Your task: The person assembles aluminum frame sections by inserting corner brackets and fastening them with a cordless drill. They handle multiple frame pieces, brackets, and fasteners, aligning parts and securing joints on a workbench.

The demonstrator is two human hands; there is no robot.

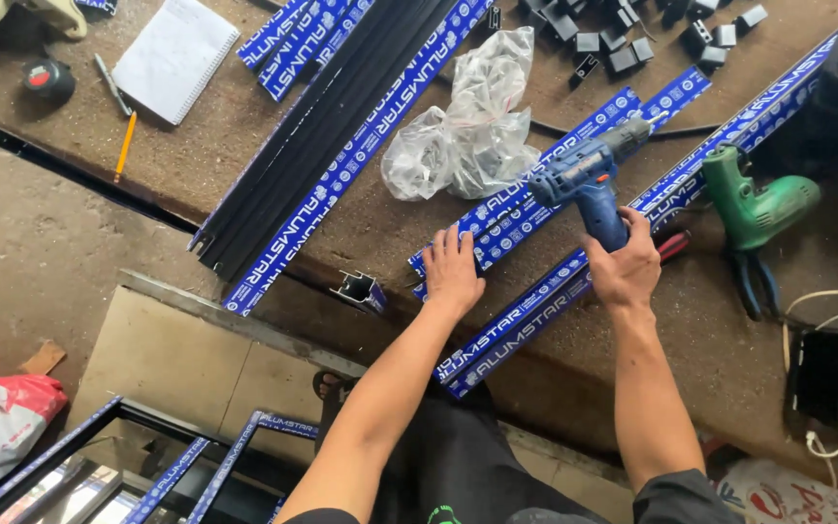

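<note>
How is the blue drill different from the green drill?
The blue drill is held up by the right hand around its grip; the green drill lies on the workbench, untouched. The blue drill sits over a blue-wrapped metal bar that the left hand presses flat; the green drill rests off to the side. Both are pistol-shaped power tools.

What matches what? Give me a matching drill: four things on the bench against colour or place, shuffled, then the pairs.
1. drill
2. notebook
3. pencil
4. plastic bag

a. clear, crumpled, mid-bench
b. blue, gripped in the right hand
c. orange, beside the bench's near edge
d. white, spiral-bound, far left

Pairs: 1-b, 2-d, 3-c, 4-a
</note>
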